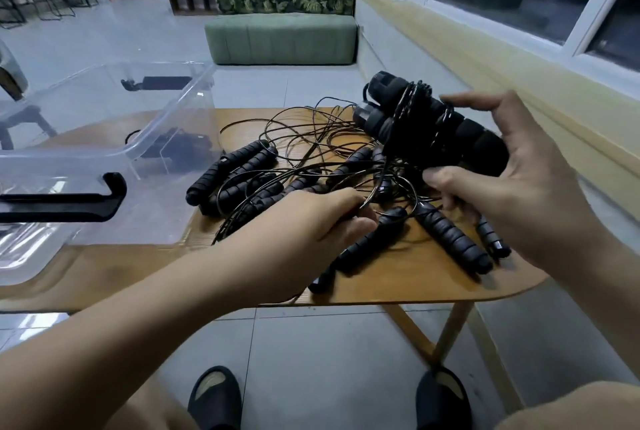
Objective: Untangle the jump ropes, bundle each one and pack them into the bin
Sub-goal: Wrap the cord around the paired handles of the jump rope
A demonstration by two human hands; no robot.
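Bare knees and two black slippers (214, 395) sit lowest in view, on the pale tiled floor under the near edge of the wooden table (415, 286). Both forearms reach out over that edge.

Above the table's right end, the right hand (519, 180) holds a bundled jump rope (433, 124) off the surface. The thumb lies along the top and the fingers curl underneath, so the grip closes round the bundle. Its two black foam handles lie side by side, with thin cord wound across them in several turns. A few loose loops trail from it to the tabletop.

Over the middle of the table, the left hand (311, 221) rests palm down on the tangle of jump ropes (294, 166). Its fingers and thumb are curled in, pinching thin black cords at the near side of the pile. The tangle spreads across the middle and right of the table as ribbed black handles at many angles with wire-like cord looped over and between them.

On the table's left end stands the clear plastic bin (194, 90), open at the top, with a black latch (69, 201) on its near side. A dark bundle (176, 149) shows through its wall, lying on the bottom.

Beyond the table's far edge is a green sofa (280, 38), and windows run along the wall to the right.
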